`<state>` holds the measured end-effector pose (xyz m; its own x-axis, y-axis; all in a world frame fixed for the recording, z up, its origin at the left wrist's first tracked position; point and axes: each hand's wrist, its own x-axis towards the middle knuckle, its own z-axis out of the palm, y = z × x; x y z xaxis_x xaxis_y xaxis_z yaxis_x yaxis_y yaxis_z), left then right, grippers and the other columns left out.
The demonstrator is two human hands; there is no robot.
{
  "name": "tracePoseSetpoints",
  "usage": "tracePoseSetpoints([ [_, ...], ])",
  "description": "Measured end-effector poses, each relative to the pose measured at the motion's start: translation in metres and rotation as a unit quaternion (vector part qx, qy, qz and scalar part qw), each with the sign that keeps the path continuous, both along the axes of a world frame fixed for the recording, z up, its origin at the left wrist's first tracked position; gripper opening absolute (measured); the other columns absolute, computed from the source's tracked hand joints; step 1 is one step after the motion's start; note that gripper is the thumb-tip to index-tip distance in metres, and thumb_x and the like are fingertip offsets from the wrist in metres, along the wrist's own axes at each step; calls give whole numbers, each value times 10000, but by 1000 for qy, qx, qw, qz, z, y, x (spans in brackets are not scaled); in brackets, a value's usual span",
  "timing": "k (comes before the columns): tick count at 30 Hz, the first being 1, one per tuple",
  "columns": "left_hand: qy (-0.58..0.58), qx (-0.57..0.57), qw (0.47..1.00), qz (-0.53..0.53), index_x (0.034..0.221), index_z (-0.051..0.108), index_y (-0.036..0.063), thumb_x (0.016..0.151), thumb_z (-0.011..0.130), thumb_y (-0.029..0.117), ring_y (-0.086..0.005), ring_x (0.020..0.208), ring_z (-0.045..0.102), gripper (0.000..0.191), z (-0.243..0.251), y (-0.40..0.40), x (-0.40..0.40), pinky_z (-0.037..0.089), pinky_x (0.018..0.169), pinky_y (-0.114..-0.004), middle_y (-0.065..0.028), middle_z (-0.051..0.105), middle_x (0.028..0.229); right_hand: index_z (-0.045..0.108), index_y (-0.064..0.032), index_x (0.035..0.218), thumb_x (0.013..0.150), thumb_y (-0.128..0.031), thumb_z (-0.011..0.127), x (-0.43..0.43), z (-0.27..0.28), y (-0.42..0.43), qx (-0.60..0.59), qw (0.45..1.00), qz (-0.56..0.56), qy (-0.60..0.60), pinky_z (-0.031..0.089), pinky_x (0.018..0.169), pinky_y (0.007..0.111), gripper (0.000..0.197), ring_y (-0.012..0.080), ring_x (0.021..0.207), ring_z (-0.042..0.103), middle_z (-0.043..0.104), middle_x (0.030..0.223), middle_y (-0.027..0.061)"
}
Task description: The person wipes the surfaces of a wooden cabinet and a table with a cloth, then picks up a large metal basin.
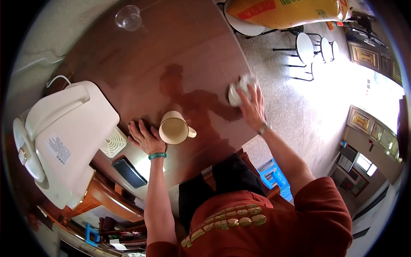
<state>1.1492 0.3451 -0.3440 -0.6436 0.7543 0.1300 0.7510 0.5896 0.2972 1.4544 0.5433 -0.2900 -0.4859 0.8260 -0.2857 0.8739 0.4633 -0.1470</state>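
My right hand (252, 107) presses on a crumpled whitish cloth (240, 90) at the right edge of the brown tabletop (199, 54). Flat on the same top, with fingers spread, rests my left hand (146, 138), a green bangle at its wrist. A cream mug (173, 128) stands right beside that hand, its handle pointing right; the inside looks empty. Nearer to me, left of my left forearm, lies a dark smartphone (129, 172). The underside of the cloth is hidden.
A large cream hot-water dispenser (67, 128) with a slotted drip tray (114, 142) stands at the left. A clear plastic cup (128, 18) is at the far left. Beyond the right edge are round stools (304, 48), a yellow sack (285, 13) and a blue plastic stool (275, 176).
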Motion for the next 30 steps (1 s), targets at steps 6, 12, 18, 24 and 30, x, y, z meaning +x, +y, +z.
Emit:
tracePoseSetpoints([
  [6,8,-7,1000,-5,1327,396,93,892,494,283,-354,1352,263,484,1,-3,0,159,1054,-581,-159,331,1431,437,-227,1367,778,-126,578,34,9,-63,-27,999,-7,42,224,1061,562,615,469,1302,243,292,1424,182],
  [12,-5,-2,1000,-9,1315,413,93,896,496,285,-341,1354,260,469,2,4,4,157,1057,-573,-159,331,1427,422,-293,1336,839,-213,544,-91,-27,78,141,981,-20,133,304,958,625,518,442,1246,320,387,1354,124],
  [18,2,4,1000,-3,1274,461,96,883,521,287,-327,1330,298,440,1,-5,-5,183,1046,-569,-164,370,1392,480,-309,1299,776,-141,595,-155,-15,34,109,980,100,136,306,972,615,561,387,1273,319,399,1361,70],
  [24,-235,146,960,-34,1282,465,105,773,667,270,-330,1286,355,573,32,-18,-26,230,1060,-513,-173,396,1367,487,-328,1303,754,-148,650,-60,-9,-13,69,973,195,98,284,1022,570,600,354,1306,307,402,1377,55],
  [30,-179,76,955,-223,1366,374,122,644,783,200,-364,1322,290,834,114,5,13,297,1050,-499,-164,302,1429,485,-323,1307,782,-248,640,-74,-34,39,112,982,42,148,284,1003,607,552,375,1303,295,383,1395,78],
])
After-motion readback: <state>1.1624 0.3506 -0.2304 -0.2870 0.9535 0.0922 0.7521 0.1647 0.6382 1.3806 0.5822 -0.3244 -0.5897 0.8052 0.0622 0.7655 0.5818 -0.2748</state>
